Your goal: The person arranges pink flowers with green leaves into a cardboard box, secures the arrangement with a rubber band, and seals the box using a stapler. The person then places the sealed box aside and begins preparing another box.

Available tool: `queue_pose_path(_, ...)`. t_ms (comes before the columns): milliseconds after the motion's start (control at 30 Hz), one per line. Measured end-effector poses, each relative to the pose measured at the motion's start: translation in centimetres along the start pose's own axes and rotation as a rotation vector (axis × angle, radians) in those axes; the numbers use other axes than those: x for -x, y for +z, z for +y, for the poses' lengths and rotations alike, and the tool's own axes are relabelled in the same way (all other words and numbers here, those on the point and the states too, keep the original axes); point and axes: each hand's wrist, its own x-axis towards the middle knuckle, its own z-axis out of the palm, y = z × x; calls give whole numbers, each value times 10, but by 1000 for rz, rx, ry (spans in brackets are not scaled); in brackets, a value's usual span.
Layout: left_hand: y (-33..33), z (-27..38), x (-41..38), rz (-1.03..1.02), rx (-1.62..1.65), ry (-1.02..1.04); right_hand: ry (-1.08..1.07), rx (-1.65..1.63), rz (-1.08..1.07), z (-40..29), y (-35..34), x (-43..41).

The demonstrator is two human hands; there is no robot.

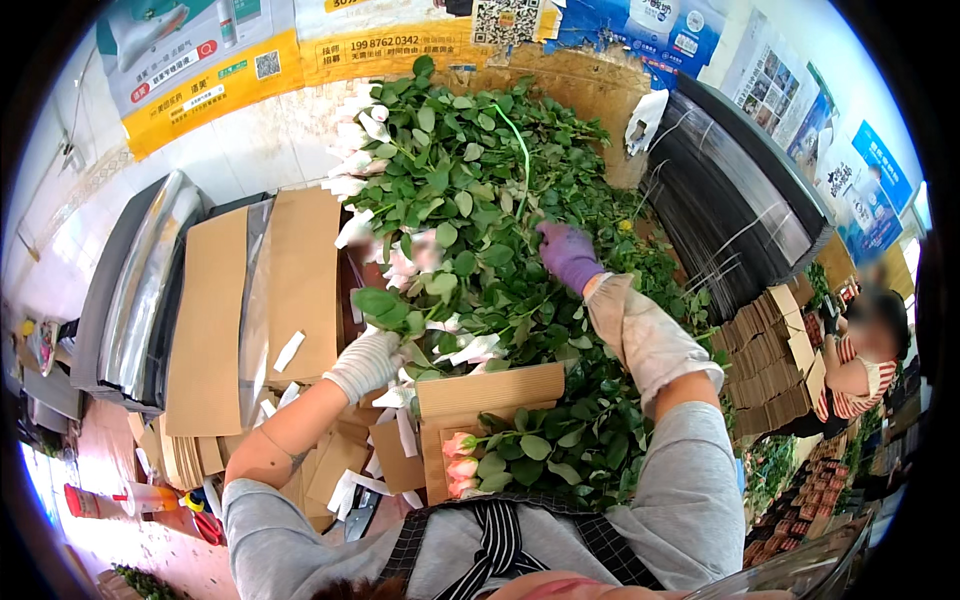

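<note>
My left hand (367, 361), in a white ribbed glove, is at the lower left edge of a big heap of leafy rose stems (480, 187). Green leaves (381, 307) rise just above its fingers; whether it grips their stem is hard to tell. My right hand (568, 253), in a purple glove with a pale sleeve cover, has its fingers curled at the stems right of centre, their grip unclear. White sleeves (356, 227) cover flower heads along the heap's left side. Nearer me, pink-orange roses (463, 469) lie on corrugated cardboard (491, 390), their leaves towards the right.
Cardboard sheets (206, 322) and black sheets in clear plastic (142, 285) stand at left. Black stacked sheets (735, 195) lean at right, above folded cardboard (765, 367). Red-handled scissors (208, 528) lie lower left. Another person (862, 360) is at far right.
</note>
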Motion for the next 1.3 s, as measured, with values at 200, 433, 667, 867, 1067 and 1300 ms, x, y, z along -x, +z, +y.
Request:
queue_pose_path(200,23,-33,4,117,-99,30,-46,83,281,-12,16,6)
queue_pose_path(433,14,-42,6,80,47,-81,-84,144,490,3,12,-1)
queue_pose_path(667,-5,-37,2,77,79,-201,-105,658,846,56,-109,100)
queue_pose_path(867,8,-68,-35,313,-307,122,-254,640,1052,151,-128,139)
queue_pose_path(1067,-70,1,-73,332,-161,-274,-43,392,1186,278,-149,173)
queue_pose_path(1300,-46,11,-55,722,-536,-73,135,22,1241,296,-121,218)
